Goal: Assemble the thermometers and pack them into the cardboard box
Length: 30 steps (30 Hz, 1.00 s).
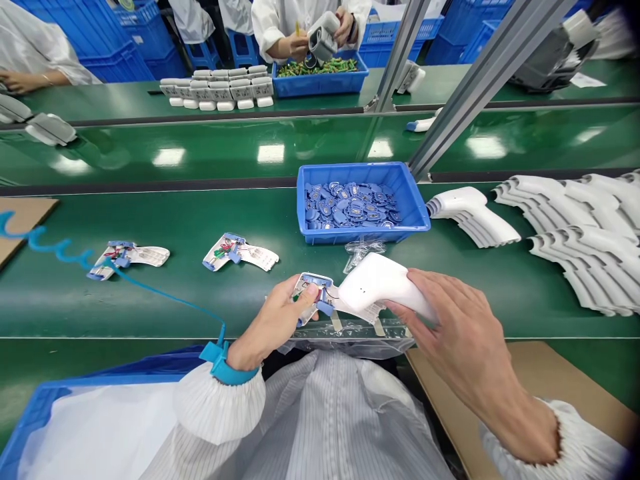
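Note:
My left hand (283, 313) grips an opened thermometer-gun half (310, 293) with its thumb pressed on the inside, where red and dark wires and blue parts show. In my right hand (460, 333) is a smooth white shell half (375, 283), outer face up, held by its handle end. The shell lies over the handle part of the opened half and hides some of it; whether the two touch I cannot tell. Two more wired halves lie to the left, a nearer-middle one (239, 253) and a far-left one (127, 259).
A blue bin (363, 235) of small blue parts stands behind my hands, a clear plastic bag (363, 250) before it. Stacked white shells (590, 247) fill the right side. A coiled blue cord (160, 291) runs to my left wristband. Across the belt, a co-worker (310, 27) handles a device.

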Each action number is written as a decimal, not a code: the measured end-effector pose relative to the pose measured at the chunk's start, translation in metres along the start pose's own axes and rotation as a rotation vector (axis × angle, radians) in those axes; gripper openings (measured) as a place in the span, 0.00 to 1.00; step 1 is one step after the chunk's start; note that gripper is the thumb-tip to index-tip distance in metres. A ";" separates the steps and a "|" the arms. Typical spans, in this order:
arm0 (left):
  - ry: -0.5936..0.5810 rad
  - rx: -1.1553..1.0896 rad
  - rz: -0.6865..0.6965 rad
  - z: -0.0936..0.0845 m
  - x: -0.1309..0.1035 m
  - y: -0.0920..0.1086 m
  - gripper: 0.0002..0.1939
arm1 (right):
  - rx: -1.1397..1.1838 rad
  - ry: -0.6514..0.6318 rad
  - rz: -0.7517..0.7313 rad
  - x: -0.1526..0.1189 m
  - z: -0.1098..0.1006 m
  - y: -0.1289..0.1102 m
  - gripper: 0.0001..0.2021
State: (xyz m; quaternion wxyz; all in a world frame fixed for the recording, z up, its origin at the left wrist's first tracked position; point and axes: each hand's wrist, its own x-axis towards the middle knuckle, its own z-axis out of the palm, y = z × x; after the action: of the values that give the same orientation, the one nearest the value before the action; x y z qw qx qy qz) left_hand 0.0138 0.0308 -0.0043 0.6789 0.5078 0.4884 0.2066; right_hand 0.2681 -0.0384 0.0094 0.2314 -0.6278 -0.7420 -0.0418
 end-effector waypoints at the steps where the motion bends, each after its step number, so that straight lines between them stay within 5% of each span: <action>1: -0.014 -0.018 0.002 0.000 0.000 0.001 0.21 | 0.012 -0.003 -0.001 0.001 0.000 -0.003 0.19; 12: -0.073 -0.060 0.069 0.000 -0.001 -0.005 0.31 | -0.058 -0.104 -0.250 0.020 0.021 -0.050 0.18; 15: -0.026 0.000 0.100 0.000 0.001 -0.011 0.25 | 0.093 -0.339 -0.089 0.028 0.025 -0.051 0.23; 21: -0.099 0.026 0.206 -0.001 -0.004 -0.011 0.31 | 0.847 -0.885 0.204 0.046 0.010 -0.036 0.12; 24: -0.046 0.135 0.196 0.000 -0.007 -0.011 0.33 | 0.995 -0.856 0.268 0.046 0.008 -0.037 0.14; 30: 0.044 0.272 0.239 0.004 -0.008 -0.019 0.21 | 0.739 -0.722 0.235 0.031 0.013 -0.038 0.14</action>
State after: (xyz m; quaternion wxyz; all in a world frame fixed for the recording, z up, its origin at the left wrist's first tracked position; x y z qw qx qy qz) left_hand 0.0095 0.0153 -0.0174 0.5638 0.6447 0.4627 0.2289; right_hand 0.2251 -0.0137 0.0185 0.1703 -0.5577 -0.6644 0.4675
